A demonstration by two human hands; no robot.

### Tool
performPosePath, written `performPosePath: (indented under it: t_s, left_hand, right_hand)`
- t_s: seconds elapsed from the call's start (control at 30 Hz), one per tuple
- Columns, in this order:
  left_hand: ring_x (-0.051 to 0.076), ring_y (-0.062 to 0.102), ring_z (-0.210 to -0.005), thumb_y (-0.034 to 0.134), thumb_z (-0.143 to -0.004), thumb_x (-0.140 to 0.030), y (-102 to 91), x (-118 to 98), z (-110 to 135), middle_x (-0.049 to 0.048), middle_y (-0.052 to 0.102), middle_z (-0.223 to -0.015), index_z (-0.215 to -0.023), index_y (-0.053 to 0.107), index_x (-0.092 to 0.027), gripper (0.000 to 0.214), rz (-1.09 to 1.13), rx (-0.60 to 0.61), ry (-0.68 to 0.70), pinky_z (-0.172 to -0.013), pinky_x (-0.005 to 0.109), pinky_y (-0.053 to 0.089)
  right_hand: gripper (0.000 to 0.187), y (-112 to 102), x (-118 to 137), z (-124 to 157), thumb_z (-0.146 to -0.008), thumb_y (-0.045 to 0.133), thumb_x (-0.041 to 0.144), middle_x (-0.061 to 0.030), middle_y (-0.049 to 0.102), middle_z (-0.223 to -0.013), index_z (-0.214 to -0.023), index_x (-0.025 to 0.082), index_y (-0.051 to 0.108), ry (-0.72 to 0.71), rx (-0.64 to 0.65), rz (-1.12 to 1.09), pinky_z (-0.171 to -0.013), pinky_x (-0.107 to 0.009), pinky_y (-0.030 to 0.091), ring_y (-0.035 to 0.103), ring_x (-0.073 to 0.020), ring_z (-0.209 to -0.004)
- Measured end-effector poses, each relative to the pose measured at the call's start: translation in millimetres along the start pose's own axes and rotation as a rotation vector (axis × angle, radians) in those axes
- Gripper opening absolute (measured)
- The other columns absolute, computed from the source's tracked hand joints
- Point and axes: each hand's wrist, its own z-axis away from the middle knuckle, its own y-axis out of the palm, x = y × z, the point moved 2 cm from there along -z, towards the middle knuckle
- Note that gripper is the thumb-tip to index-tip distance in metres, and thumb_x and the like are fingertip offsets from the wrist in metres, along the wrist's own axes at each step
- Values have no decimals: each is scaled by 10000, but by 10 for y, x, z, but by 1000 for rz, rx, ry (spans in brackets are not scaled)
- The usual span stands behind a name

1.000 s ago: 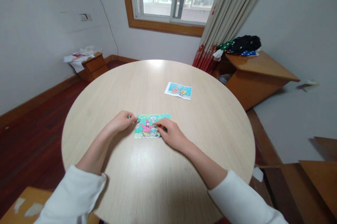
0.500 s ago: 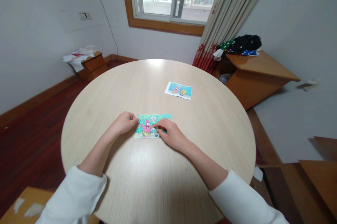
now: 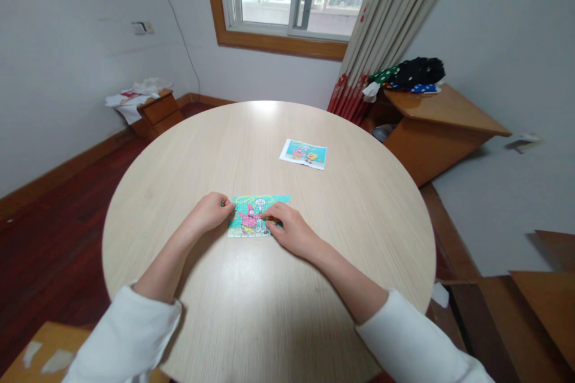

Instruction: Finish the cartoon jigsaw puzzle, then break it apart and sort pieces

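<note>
A jigsaw puzzle (image 3: 248, 220) with a pink starfish and a pale cartoon figure on turquoise lies flat on the round table (image 3: 274, 305). My left hand (image 3: 214, 210) is closed at its left edge, thumb and fingers pressed together. A small dark bit shows between those fingers, too small to name. Over the right half of the puzzle, my right hand (image 3: 290, 228) rests with bent fingers. Its index fingertip touches the puzzle near the middle, and the thumb is a little apart from it. That hand hides the puzzle's lower right part.
Beyond the puzzle lies a printed picture sheet (image 3: 305, 154) of the same cartoon scene. A wooden cabinet (image 3: 442, 108) with cloths on top stands at the right, near a curtain (image 3: 381, 23). A small wooden stand (image 3: 158, 112) with papers is at the far left.
Both hands keep almost the same places on the puzzle. The whole view has shifted very slightly.
</note>
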Motion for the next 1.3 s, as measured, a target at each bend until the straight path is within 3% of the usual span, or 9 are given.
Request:
performPosePath:
  t_s: [1.3]
  left_hand:
    - [150,452,-518,425,-686,-342,-24,-32,50,17,502,-509,-530,535,-175,254,-104,13,2,-530,267,277]
  right_hand:
    - [247,-12,27,1,-772,527,17,-56,610,-884,-918,159,667,20,21,-5,-783,-296,469,574,-144,-860]
